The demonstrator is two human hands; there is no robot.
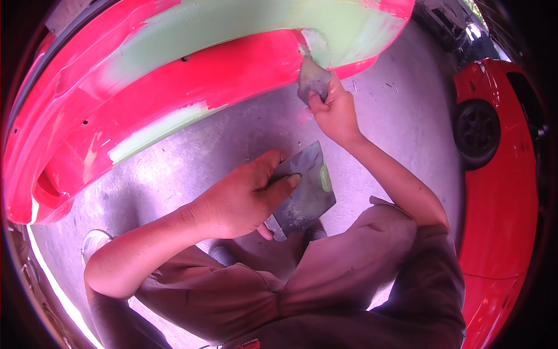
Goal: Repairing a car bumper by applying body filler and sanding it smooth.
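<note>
Spreader: a flat grey blade (312, 77), upper centre of view, its top end overlapping the lower edge of a red car bumper (232, 68) beside a pale filled area; contact cannot be confirmed. Right hand (338, 111): closed in a pinch on the blade's lower part, thumb on the near face.

Mixing plate (303, 195): grey, angular, held tilted below and left of the blade, well apart from the bumper. A light-green dollop of filler (325, 178) sits near its right edge. Left hand (235, 195): partly closed, gripping the plate's left side, thumb over the upper face.

Bumper: curved; broad light-green coating along the upper part, a narrower strip on the lower edge, small dark holes between.

Surroundings: grey floor (407, 125) beneath; red car (500, 227) with dark wheel (478, 132) at right; wearer's trousers (349, 262) below.
</note>
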